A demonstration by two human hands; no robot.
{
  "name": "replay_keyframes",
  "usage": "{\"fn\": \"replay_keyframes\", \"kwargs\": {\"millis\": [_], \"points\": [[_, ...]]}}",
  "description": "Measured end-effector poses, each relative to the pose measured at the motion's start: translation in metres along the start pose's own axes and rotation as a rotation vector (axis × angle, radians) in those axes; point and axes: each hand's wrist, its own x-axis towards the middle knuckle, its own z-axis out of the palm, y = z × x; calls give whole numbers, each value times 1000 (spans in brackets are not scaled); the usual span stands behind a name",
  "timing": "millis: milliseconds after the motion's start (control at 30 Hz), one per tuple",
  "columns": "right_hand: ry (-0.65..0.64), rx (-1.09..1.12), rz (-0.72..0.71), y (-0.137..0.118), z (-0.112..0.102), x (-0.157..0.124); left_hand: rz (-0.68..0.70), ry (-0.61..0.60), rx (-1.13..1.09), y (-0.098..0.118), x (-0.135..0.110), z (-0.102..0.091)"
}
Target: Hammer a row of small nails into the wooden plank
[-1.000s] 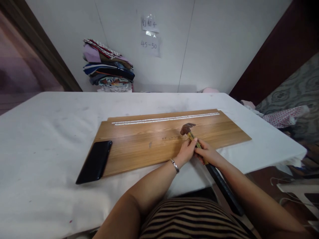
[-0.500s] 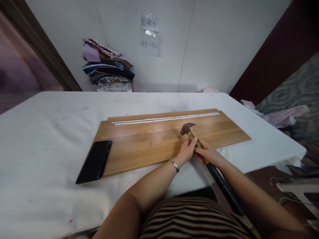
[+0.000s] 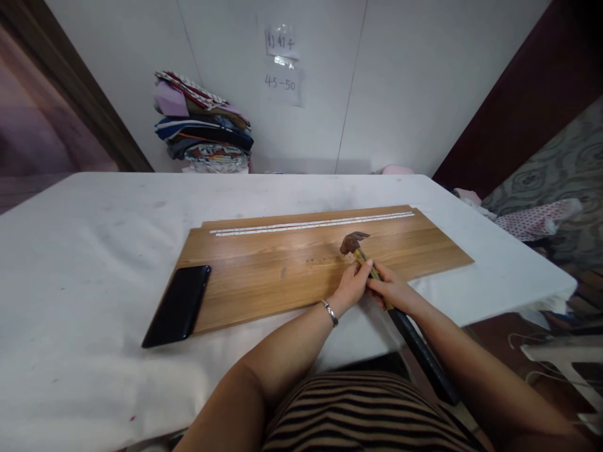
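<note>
Two bare hands meet on a claw hammer [image 3: 405, 329] at the near edge of a wooden board [image 3: 249, 282], which lies on a white-covered table [image 3: 94, 263]. The left hand [image 3: 353, 284], a silver bracelet [image 3: 330, 313] at its wrist, grasps the yellow upper handle; the right hand [image 3: 391, 289] grasps the same stretch from the other side. The hammer's long axis slants from its rusty head [image 3: 350, 243], over the board, back and rightward, its black grip reaching past the table's near edge beside the right forearm. The left hand is slightly nearer the head, which lies just beyond its fingers; whether the head touches the board, I cannot tell. Left of the left hand, thin slivers [image 3: 283, 273] lie on the board. A black phone [image 3: 178, 306] covers its near left corner; two white strips [image 3: 311, 225] run along its far edge.
</note>
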Motion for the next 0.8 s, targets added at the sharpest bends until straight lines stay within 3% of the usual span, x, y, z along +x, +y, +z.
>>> {"fn": "replay_keyframes", "kwargs": {"millis": [267, 533, 800], "points": [[-34, -2, 0, -6, -1, 3, -93, -82, -66, 2, 0, 0], [15, -22, -6, -1, 2, 2, 41, 30, 57, -4, 2, -3], [-31, 19, -3, -8, 2, 5, -92, -75, -75, -1, 1, -3]]}}
